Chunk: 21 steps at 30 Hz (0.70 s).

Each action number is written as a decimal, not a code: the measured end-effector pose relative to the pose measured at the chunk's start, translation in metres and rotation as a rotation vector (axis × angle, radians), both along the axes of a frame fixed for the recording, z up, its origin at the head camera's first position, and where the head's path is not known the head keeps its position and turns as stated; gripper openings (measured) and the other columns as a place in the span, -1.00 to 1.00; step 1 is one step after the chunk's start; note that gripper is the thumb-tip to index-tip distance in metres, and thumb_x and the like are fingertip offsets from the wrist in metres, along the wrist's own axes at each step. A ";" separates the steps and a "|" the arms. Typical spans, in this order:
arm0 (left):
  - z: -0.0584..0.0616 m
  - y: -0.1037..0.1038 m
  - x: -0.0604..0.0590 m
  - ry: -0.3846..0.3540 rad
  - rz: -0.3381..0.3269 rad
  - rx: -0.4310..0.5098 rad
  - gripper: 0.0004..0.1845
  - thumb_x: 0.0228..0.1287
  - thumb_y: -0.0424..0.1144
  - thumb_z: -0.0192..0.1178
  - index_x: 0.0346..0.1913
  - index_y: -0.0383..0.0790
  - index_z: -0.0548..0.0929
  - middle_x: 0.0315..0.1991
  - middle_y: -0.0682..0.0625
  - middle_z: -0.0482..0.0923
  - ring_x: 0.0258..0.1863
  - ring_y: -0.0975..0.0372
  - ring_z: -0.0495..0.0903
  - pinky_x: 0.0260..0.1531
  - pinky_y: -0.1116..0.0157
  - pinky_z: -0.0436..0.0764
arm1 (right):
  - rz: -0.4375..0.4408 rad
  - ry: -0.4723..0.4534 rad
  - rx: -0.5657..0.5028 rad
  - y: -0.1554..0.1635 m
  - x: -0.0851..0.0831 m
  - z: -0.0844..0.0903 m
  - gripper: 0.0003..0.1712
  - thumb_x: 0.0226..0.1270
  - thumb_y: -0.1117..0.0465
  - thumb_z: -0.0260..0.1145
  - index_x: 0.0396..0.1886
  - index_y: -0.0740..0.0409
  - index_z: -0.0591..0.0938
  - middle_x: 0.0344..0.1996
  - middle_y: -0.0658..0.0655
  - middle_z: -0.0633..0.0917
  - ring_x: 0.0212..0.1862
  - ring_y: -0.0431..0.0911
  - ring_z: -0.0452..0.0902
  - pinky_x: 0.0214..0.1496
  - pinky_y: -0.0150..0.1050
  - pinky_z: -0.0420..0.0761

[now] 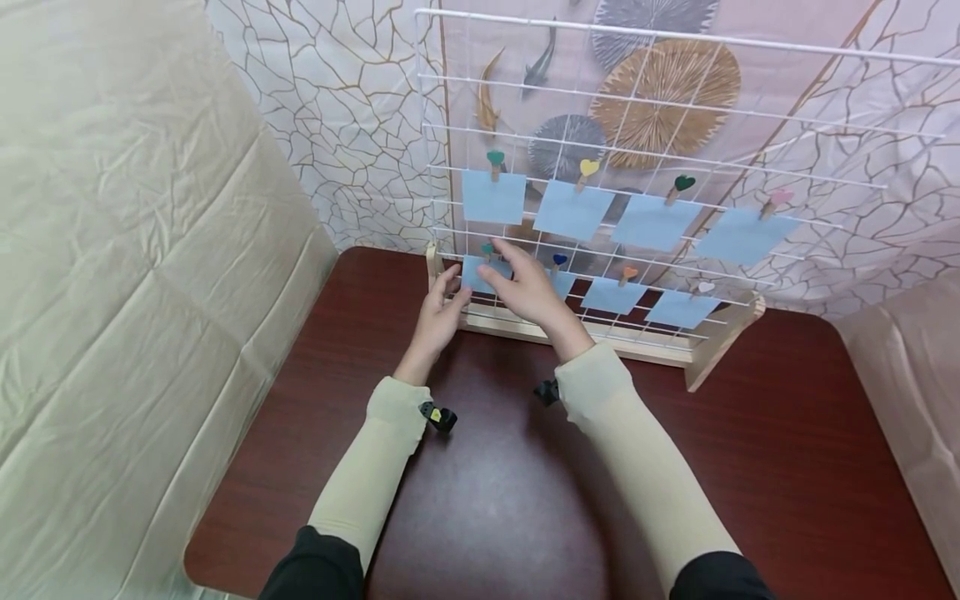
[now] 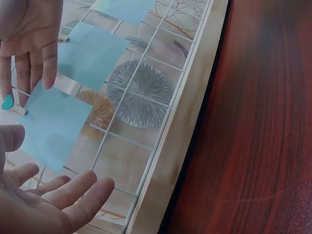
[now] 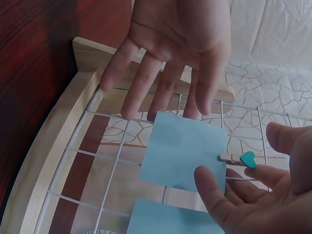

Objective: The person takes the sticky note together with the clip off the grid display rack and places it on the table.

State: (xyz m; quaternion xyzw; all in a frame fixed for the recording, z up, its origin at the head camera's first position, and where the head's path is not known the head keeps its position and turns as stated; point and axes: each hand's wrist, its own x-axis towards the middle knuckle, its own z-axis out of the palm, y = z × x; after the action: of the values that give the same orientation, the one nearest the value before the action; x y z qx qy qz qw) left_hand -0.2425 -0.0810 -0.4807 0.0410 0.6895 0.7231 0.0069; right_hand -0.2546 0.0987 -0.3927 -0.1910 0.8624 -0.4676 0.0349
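A light blue paper card (image 1: 476, 275) hangs at the lower left of a white wire grid (image 1: 577, 79), under a small wooden clothespin with a teal heart (image 3: 247, 159). To the card's left, my left hand (image 1: 437, 317) has its fingers spread and relaxed, holding nothing. My right hand (image 1: 531, 292) is around the card's right and upper side, its thumb (image 3: 207, 183) in front of the paper and its other fingers near the clothespin. No pinch on clip or paper shows. In the left wrist view, the card (image 2: 53, 129) lies between both hands.
More blue cards (image 1: 573, 210) hang in two rows from heart clothespins, among them a yellow one (image 1: 588, 168) and an orange one (image 1: 628, 273). A wooden base (image 1: 637, 342) with a side foot (image 1: 723, 343) bears the grid on a dark red table (image 1: 810, 467). Patterned cloth (image 1: 337, 125) hangs behind.
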 end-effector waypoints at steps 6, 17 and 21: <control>-0.002 0.002 -0.004 0.002 0.006 0.003 -0.39 0.67 -0.21 0.08 0.64 -0.20 0.24 0.48 -0.34 0.35 0.25 -0.22 0.60 0.08 -0.28 0.59 | -0.065 -0.006 -0.026 -0.005 -0.004 0.000 -0.28 0.68 -0.03 0.18 0.65 0.15 0.29 0.55 0.23 0.41 0.59 0.11 0.24 0.56 0.11 0.28; -0.005 0.008 -0.011 0.012 0.028 0.019 -0.48 0.69 -0.22 0.05 0.58 -0.21 0.34 0.25 -0.29 0.51 0.13 -0.23 0.66 0.01 -0.26 0.63 | -0.189 0.055 -0.056 -0.013 -0.008 -0.001 -0.51 0.73 0.07 0.09 0.49 0.12 0.55 0.35 0.20 0.63 0.40 0.09 0.53 0.37 0.06 0.51; -0.006 0.010 -0.012 0.010 0.052 0.015 -0.50 0.69 -0.21 0.05 0.56 -0.22 0.37 0.22 -0.31 0.56 0.11 -0.21 0.69 0.02 -0.29 0.63 | -0.232 0.079 -0.080 -0.016 -0.010 -0.004 -0.57 0.72 0.10 0.13 0.40 0.11 0.64 0.21 0.18 0.74 0.28 0.05 0.64 0.25 0.02 0.59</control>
State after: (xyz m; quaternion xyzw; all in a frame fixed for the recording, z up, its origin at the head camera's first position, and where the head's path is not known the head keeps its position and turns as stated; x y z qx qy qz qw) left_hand -0.2540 -0.0710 -0.4864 0.0267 0.6849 0.7280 -0.0156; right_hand -0.2644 0.0828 -0.3964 -0.1094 0.8600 -0.4946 -0.0612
